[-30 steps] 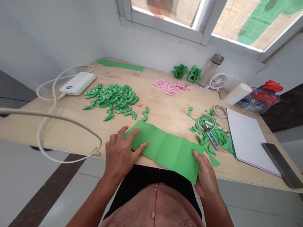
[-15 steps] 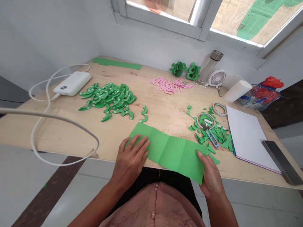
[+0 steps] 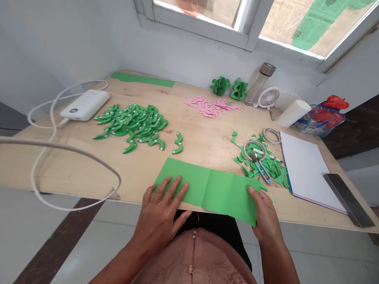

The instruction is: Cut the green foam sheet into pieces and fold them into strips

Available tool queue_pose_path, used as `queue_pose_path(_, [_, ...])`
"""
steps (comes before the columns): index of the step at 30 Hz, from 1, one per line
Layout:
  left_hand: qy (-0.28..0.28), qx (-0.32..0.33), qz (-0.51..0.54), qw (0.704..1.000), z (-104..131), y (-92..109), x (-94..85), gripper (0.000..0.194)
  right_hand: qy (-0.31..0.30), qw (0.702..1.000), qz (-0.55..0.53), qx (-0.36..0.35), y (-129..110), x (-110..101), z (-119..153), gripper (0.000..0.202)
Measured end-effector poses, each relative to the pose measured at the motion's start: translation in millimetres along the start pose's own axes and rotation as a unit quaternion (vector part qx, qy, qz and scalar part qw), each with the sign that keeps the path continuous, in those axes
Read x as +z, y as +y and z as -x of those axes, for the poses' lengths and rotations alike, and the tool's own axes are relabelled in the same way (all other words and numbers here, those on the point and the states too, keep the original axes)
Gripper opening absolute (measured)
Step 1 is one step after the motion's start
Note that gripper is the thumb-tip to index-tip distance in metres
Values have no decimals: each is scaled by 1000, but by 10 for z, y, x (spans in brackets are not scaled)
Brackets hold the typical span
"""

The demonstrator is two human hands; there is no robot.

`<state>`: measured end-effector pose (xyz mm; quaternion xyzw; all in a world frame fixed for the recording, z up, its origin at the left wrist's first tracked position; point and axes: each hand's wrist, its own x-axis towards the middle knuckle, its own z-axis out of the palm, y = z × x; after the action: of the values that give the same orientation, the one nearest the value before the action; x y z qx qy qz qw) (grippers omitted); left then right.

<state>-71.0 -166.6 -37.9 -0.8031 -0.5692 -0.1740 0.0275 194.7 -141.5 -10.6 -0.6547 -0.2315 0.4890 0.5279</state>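
A strip of green paper [image 3: 219, 191] with upright fold creases lies along the table's front edge, its near right corner hanging over. My left hand [image 3: 161, 209] rests flat on the strip's left end, fingers spread. At the right end, my right hand [image 3: 265, 211] pinches the paper, thumb on top and the other fingers partly hidden behind. Just beyond the strip is a single curved green paper cutout [image 3: 178, 144] with small white squares on it. Green scraps [image 3: 275, 169] lie beyond my right hand, with blue-handled thread snips [image 3: 261, 167] on top.
A heap of green cutouts [image 3: 133, 120] and a white power bank [image 3: 85, 104] with a looping cable lie left. Pink cutouts [image 3: 210, 106] and green paper ornaments [image 3: 220, 85] are at the back. Tape rolls [image 3: 272, 136], white paper [image 3: 310, 169] and a phone [image 3: 349, 200] are right.
My left hand has flattened and spread its fingers on the paper's left end, and the strip lies flatter there. My right hand still pinches the other end. The view has shifted slightly.
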Motion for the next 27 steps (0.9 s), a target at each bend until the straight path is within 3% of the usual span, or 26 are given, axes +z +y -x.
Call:
queue_pose_path(3, [0, 9, -3, 1000, 11, -9, 10, 54, -5, 999, 37, 3, -45, 22, -15, 33])
queue_pose_path(7, [27, 25, 5, 999, 0, -9, 45, 55, -70, 985, 127, -91, -125, 78, -7, 31])
queue_pose_path(15, [44, 122, -11, 991, -110, 52, 110, 56, -84, 948, 217, -217, -129, 195, 0, 22])
queue_pose_path(18, [48, 127, -18, 991, -136, 106, 115, 56, -67, 935, 250, -242, -124, 193, 12, 23])
queue_pose_path(23, [69, 90, 37, 993, -167, 245, 134, 47, -26, 923, 272, -270, -122, 130, -10, 42])
queue_pose_path(27, [55, 119, -3, 991, -167, 238, 141, 51, -4, 921, 290, -258, -119, 55, -44, 48])
